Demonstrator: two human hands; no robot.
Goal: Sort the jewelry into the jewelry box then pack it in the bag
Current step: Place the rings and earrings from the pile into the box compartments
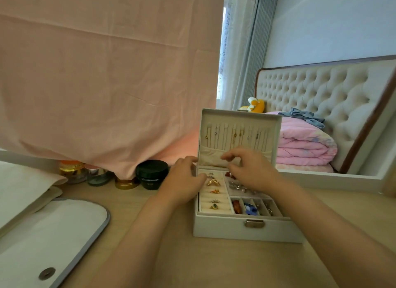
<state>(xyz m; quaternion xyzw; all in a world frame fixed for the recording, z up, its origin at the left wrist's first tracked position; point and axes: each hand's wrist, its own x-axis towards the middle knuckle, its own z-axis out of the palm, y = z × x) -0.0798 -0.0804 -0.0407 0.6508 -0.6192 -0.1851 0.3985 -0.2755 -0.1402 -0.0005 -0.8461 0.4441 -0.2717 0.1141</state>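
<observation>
A pink cloth (pixel 102 73) hangs above and left of the grip. Under its hem a black jar (pixel 152 174) stands just left of the grip. Farther left are a gold-coloured jar (pixel 126 183) and an amber glass jar (pixel 71 169). Beyond the grip to the right are a folded pink quilt (pixel 304 146), a tufted headboard (pixel 321 90) and a yellow plush toy (pixel 256 105).

The right grip (pixel 246 169) covers the rear right trays of the jewelry box (pixel 235 229); whether its curled fingertips (pixel 227 158) pinch anything is too small to tell. The left grip (pixel 184 180), wrapped round the rear left corner, hides the hinge there. The chains (pixel 235 135) in the lid are too fine to tell apart. A pink cloth (pixel 107 73) hides the tops of the jars (pixel 72 169) on the desk (pixel 192 266). The left and bottom edges cut off the bag (pixel 53 234).
</observation>
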